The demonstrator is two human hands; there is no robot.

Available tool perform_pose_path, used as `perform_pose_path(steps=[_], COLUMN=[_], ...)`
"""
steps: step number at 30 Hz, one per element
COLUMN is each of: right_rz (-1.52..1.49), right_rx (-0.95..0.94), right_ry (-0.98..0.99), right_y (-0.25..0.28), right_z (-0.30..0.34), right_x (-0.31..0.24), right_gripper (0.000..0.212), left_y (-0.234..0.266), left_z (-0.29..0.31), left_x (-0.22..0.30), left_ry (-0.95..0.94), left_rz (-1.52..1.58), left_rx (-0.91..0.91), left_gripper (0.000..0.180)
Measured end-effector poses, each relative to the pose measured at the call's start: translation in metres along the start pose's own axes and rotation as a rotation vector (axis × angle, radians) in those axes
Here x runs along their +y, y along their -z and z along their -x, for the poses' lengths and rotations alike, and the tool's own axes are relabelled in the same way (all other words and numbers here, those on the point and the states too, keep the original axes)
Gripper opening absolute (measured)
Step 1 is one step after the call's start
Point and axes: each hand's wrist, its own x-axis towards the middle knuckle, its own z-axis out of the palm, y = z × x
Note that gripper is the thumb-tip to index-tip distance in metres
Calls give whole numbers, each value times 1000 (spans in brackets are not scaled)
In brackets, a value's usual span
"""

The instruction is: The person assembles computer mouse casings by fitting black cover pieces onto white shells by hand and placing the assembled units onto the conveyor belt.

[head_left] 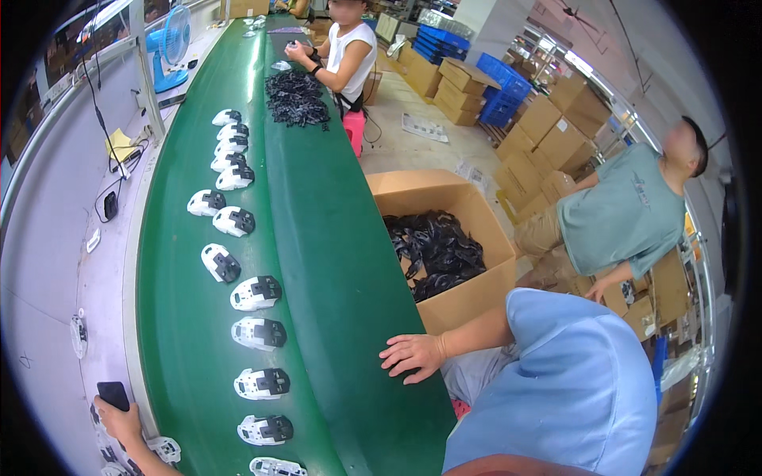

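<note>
Fingers of the right hand (413,355) lie spread and flat on the near edge of the long green conveyor belt (333,238), gripping nothing. At the lower left, the left hand (121,423) is closed around a small black rectangular block (113,394), just off the belt's far edge. Between the hands runs a row of white and black plastic mouse shells (255,293). Beside the right forearm stands an open cardboard box (464,297) of black plastic parts (435,252)
</note>
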Motion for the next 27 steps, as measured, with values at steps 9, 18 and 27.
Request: perform_pose_path(steps=[9,18,27], right_rz=[-29,-4,-36], right_rx=[31,19,44], right_ry=[-27,-17,9], right_y=[-4,3,15], right_z=[2,-1,3], right_x=[-3,7,15], right_gripper=[32,34,31], left_y=[-29,-77,51], left_z=[-16,-69,48], left_x=[-13,-21,46], left_ry=[69,-119,-471], left_rz=[-211,205,367], left_rx=[-242,-308,-137], left_gripper=[102,94,58])
